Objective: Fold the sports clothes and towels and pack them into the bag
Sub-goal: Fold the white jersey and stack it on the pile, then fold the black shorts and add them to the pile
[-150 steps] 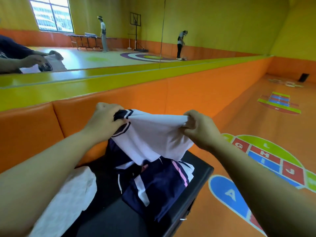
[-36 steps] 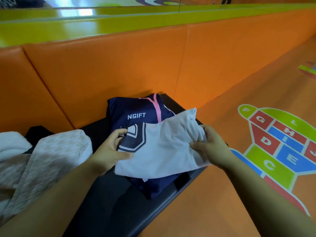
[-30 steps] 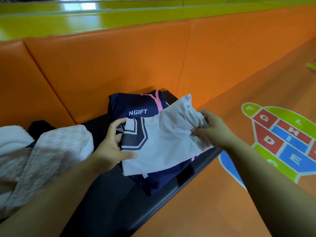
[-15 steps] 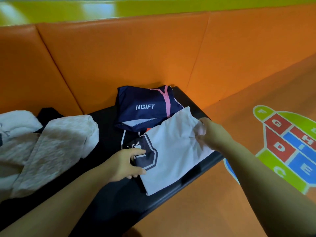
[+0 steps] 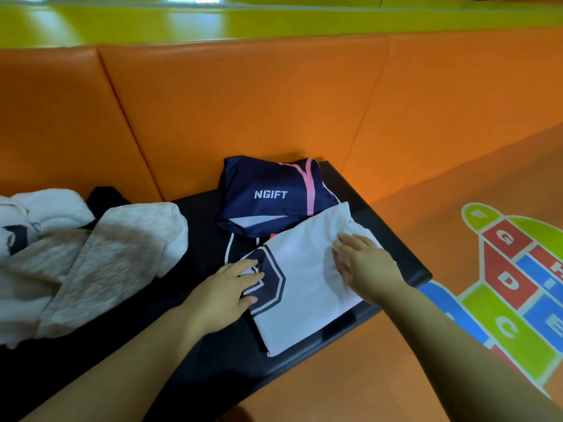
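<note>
On the black table [image 5: 393, 226], both hands lie flat and unclenched, palms down on the white shirt [image 5: 307, 287], grasping nothing. Left hand [image 5: 227, 289] covers the navy emblem at its left edge; right hand [image 5: 364, 268] presses the upper right part. Shirt's long axis runs diagonally, far-right to near-left, directly under both hands; right hand sits nearer the far end. Navy garment [image 5: 268, 193], folded, lies just beyond, touching the shirt's far edge. Towels [image 5: 100, 263] heaped well left, nearer the left arm. Bag not identifiable.
</note>
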